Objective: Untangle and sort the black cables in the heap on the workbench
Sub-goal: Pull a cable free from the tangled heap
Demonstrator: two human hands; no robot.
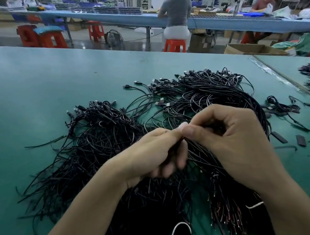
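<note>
On green tabletop [31, 89], left hand [154, 152] and right hand [230, 139] pinching cable strands [198, 151] trailing toward 5 o'clock, heap [103, 142] at 10.

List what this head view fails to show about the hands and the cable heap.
- How many cables the left hand and right hand pinch: hidden by the fingers.
- Near end of the cable heap: cut off by the bottom edge.
- Plug types: too small.
</note>
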